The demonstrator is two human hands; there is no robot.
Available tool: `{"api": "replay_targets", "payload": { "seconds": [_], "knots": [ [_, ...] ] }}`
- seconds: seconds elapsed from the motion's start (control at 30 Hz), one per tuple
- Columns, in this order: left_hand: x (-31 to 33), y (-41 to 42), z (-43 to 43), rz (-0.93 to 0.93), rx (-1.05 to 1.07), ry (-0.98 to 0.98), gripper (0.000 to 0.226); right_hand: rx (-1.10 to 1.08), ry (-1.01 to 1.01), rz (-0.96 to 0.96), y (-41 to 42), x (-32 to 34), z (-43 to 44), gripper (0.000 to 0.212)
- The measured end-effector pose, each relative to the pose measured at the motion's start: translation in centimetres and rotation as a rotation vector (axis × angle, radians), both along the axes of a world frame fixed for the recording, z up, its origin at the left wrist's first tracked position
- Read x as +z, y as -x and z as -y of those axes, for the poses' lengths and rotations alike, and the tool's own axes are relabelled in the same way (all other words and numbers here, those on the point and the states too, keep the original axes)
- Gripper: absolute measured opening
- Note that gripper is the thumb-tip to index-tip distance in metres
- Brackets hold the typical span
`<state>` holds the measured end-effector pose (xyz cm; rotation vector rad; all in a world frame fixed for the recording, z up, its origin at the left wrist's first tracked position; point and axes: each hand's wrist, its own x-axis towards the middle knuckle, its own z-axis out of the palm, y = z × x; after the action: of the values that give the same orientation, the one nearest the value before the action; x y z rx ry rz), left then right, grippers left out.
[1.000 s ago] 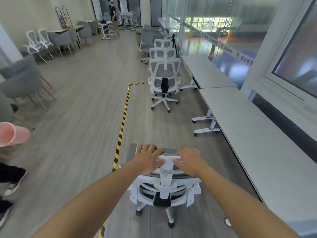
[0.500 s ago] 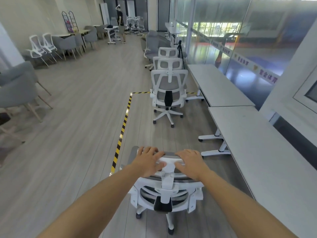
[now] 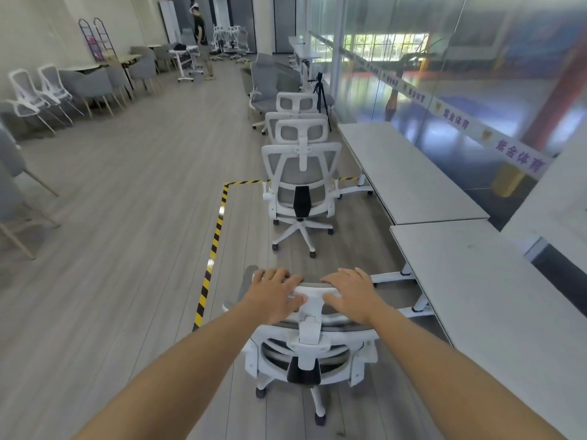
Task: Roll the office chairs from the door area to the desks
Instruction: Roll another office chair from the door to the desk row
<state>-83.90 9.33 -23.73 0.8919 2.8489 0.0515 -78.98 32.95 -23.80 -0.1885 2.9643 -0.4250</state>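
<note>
Left hand [image 3: 273,293] and right hand [image 3: 353,295] - fingers curled over the headrest of the near office chair [image 3: 309,350]. Chair on floor, just left of the near table [image 3: 495,312] - parked chair [image 3: 301,182] farther ahead.

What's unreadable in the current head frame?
Head view only:
- pushed chair seat and front castors: mostly hidden beneath its own back.
- left hand, right hand fingertips: curled past the headrest's far edge.
- rear chairs: mostly blocked by the nearest parked chair.
- distant person: too small.
- near desk: cut by right edge.
</note>
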Motion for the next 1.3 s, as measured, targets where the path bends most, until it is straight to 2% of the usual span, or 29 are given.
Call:
{"api": "replay_targets", "payload": {
  "seconds": [0.17, 0.3, 0.4, 0.57, 0.77, 0.83, 0.9, 0.97, 1.3],
  "knots": [
    [-0.2, 9.7, -3.7, 0.001, 0.02, 0.003, 0.056, 0.029, -0.011, -0.007, 9.6, -0.2, -4.0, 0.076],
    [0.5, 16.4, -6.8, -0.001, 0.006, 0.031, 0.06, 0.059, -0.046, 0.012, 16.5, 0.7, -7.1, 0.053],
    [0.8, 21.2, -8.7, -0.023, 0.012, 0.02, 0.061, 0.055, -0.078, 0.029, 21.4, 1.6, -8.4, 0.053],
    [0.5, 28.5, -11.1, -0.033, 0.03, -0.014, 0.06, -0.07, -0.129, -0.076, 27.2, 0.6, -9.4, 0.054],
    [0.0, 35.2, -13.2, -0.055, 0.034, -0.055, 0.056, -0.132, -0.134, -0.119, 33.5, -0.2, -11.0, 0.09],
    [0.1, 36.9, -13.8, -0.073, 0.024, -0.063, 0.054, -0.14, -0.127, -0.105, 35.1, -0.1, -11.7, 0.084],
    [0.1, 38.3, -14.3, -0.087, 0.016, -0.069, 0.053, -0.151, -0.13, -0.088, 36.4, 0.1, -12.4, 0.061],
    [0.3, 39.3, -14.7, -0.097, 0.015, -0.084, 0.053, -0.158, -0.106, -0.095, 37.3, 0.3, -12.9, 0.052],
    [1.0, 40.5, -15.6, -0.07, 0.017, -0.06, 0.058, -0.187, -0.136, -0.027, 38.2, 1.3, -13.7, 0.061]
  ]
}}
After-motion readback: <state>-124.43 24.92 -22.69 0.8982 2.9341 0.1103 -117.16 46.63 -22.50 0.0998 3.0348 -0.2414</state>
